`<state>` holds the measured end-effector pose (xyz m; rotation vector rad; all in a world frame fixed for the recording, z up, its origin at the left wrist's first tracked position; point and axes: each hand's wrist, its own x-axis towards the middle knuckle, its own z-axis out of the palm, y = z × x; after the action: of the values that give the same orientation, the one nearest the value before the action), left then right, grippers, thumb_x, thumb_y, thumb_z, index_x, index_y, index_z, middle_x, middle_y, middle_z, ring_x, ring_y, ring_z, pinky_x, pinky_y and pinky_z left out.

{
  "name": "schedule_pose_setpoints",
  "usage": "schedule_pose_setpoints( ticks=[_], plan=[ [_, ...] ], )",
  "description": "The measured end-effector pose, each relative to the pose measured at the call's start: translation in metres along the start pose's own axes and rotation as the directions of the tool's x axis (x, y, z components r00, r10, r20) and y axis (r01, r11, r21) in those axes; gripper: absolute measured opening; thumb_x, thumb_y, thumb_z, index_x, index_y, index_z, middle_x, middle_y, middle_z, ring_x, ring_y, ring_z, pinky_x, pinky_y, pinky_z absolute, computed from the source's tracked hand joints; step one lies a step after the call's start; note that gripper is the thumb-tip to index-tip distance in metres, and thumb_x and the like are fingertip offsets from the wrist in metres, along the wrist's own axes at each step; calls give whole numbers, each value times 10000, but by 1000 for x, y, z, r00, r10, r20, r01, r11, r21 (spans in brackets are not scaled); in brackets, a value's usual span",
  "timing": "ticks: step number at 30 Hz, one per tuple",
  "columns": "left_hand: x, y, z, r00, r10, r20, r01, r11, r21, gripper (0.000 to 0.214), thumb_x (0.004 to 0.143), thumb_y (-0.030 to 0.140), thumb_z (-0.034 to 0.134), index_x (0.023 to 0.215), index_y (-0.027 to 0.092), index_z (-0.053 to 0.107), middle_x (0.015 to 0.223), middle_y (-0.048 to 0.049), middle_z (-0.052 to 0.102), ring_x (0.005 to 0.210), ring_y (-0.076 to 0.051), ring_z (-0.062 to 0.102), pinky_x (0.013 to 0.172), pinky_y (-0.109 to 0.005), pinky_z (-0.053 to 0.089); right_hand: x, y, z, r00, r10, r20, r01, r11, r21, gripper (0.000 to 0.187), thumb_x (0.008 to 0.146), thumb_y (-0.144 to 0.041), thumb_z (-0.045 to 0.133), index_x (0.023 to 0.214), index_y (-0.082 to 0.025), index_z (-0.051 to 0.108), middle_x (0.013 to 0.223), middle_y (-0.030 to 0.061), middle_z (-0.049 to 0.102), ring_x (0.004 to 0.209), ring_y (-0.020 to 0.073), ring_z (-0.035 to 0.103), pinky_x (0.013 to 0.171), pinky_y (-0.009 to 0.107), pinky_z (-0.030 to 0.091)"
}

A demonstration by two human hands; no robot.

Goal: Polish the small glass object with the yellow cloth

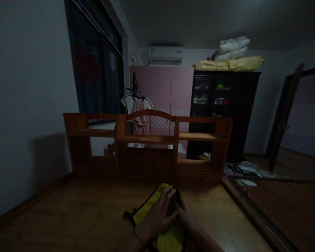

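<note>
A yellow bag with black edging [170, 238] lies on the wooden surface in front of me, a dark strap or tab sticking out at its left. My left hand [159, 213] rests over it, fingers curled on a dark object [174, 200] at the bag's upper part. From the right, my right hand [187, 215] closes its fingers against the same dark object. Dim light and my fingers hide what kind of thing it is, and I cannot tell whether it sits in the bag or on it.
A wooden shelf unit [147, 139] stands along the far edge of the wooden surface [94, 206]. A raised wooden rim [248, 215] runs down the right side; a white wall borders the left. Beyond are a pink wardrobe [161, 87], a dark cabinet [245, 112] and hanging clothes [139, 108].
</note>
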<state>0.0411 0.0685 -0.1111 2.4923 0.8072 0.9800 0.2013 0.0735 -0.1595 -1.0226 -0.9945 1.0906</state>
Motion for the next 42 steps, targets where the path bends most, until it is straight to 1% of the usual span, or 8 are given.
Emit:
schedule_pose_setpoints(
  ticks=[4,8,15,19,24,29,35,42],
  plan=[
    [1,-7,2,998,60,-17,-61,995,-73,825,809,420,669,1467,287,189,1498,-100,273,1379,-264,294,1132,-466,312,0,-11,-11,946,-319,54,296,784,-545,397,776,-279,491,1132,-170,629,1107,118,666,1026,272,615,926,402,472],
    [1,-15,4,996,81,-31,-85,985,-153,874,737,428,740,1442,279,245,1434,-109,355,1344,-260,344,1129,-432,319,1,-19,-19,937,-318,145,329,663,-673,325,796,-229,470,1059,-163,649,983,116,702,872,256,664,781,339,516],
    [2,-20,7,995,61,-81,-70,991,-118,854,669,318,800,1389,271,342,1332,-104,411,1200,-277,477,1030,-454,429,0,-16,-18,940,-286,185,332,648,-686,285,831,-240,434,1023,-155,627,810,92,700,660,219,652,592,274,484],
    [-1,-14,4,988,41,-149,-45,999,-20,827,706,120,723,1402,301,316,1381,-85,363,1240,-267,443,1039,-471,426,-2,-18,-9,924,-338,177,378,748,-545,357,782,-270,518,1115,-169,598,974,96,693,862,246,645,729,300,508],
    [-5,-11,1,981,135,-139,-127,990,68,787,752,123,677,1417,252,277,1404,-118,344,1296,-274,383,1066,-471,400,-1,-15,1,974,-65,219,95,987,-128,456,672,-230,552,1121,-159,595,1082,89,666,989,282,620,807,355,520],
    [-3,-16,7,977,172,-123,-148,972,185,799,737,116,675,1417,238,274,1407,-120,354,1310,-280,360,1083,-487,373,-1,-8,-3,950,-23,311,32,999,-23,482,731,-223,556,1212,-179,566,1136,86,647,1038,278,612,877,410,504],
    [-2,-9,2,983,165,-83,-148,972,180,881,709,58,675,1443,277,240,1421,-108,346,1320,-303,349,1085,-534,356,-2,-6,-10,917,-357,178,399,816,-419,467,809,-285,506,1265,-190,534,1234,96,604,1164,254,541,1022,428,409],
    [1,-8,4,989,135,-58,-132,990,44,895,729,170,728,1455,251,210,1410,-122,356,1314,-291,373,1091,-500,365,-6,-26,-13,917,-325,233,394,635,-664,297,887,-247,419,1100,-172,611,890,85,705,728,208,660,646,273,489]
  ],
)
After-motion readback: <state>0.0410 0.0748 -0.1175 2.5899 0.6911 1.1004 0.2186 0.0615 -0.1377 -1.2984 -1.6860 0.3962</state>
